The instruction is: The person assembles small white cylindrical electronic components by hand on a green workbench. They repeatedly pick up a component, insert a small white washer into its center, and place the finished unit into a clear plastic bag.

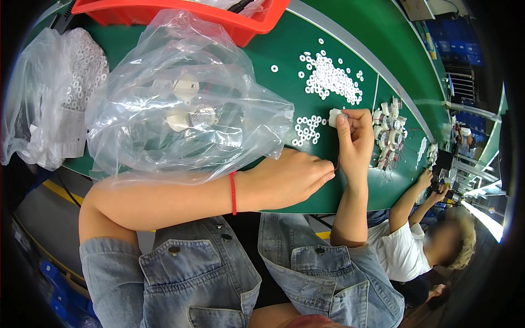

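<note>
My right hand (358, 136) is closed around a small round white motor-like part (334, 117), held upright between thumb and fingers. My left hand (292, 177), with a red cord bracelet on its wrist, has its fingers pinched together just below and left of it; a thin dark wire seems to show at the fingertips. Small white ring washers (307, 130) lie loose beside the held part, and a larger pile of washers (332, 78) is spread beyond. A cluster of similar white parts with thin wires (389, 133) sits to the right of my right hand.
A clear plastic bag (191, 104) with a few white parts inside covers the left of the green table (284, 41). Another bag full of washers (54, 98) stands at far left. A red bin (240, 24) is behind. At right a co-worker (407, 246) works at the same table.
</note>
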The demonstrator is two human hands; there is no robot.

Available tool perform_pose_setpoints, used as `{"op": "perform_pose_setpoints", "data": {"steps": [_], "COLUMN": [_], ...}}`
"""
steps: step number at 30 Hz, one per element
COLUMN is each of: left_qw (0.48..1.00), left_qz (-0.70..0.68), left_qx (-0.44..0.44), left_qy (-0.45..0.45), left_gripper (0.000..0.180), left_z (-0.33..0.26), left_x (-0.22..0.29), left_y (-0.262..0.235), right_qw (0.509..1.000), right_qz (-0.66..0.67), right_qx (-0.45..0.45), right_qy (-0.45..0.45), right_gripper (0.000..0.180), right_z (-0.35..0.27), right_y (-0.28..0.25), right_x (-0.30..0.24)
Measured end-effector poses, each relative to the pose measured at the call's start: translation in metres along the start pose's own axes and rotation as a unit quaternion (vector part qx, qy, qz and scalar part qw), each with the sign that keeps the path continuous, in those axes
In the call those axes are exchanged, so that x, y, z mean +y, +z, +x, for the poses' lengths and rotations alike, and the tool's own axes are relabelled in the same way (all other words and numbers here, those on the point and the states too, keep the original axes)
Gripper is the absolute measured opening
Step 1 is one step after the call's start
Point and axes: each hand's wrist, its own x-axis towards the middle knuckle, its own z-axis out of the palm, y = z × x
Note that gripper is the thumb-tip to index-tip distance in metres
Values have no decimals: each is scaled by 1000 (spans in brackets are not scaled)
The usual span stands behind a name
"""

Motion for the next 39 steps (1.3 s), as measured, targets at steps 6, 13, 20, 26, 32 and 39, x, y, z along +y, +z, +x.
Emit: {"op": "perform_pose_setpoints", "data": {"steps": [6,13,20,26,32,39], "left_qw": [1000,1000,1000,1000,1000,1000], "left_qz": [1,-1,-12,-17,-12,-10], "left_qx": [6,14,21,13,17,2], "left_qy": [0,8,12,6,6,-5], "left_gripper": [20,21,20,21,21,21], "left_z": [-2,-2,-2,-2,-3,-2], "left_x": [-1,-2,-2,-1,-2,-1], "left_y": [1,3,4,3,5,4], "right_qw": [1000,999,999,999,989,966], "right_qz": [15,9,-7,-14,-145,-256], "right_qx": [-5,14,17,19,0,-21], "right_qy": [21,50,34,30,16,-12], "right_gripper": [15,16,17,18,22,28], "right_z": [1,3,4,4,3,0], "right_y": [1,3,3,5,8,14], "right_x": [2,-1,1,-1,-18,-31]}}
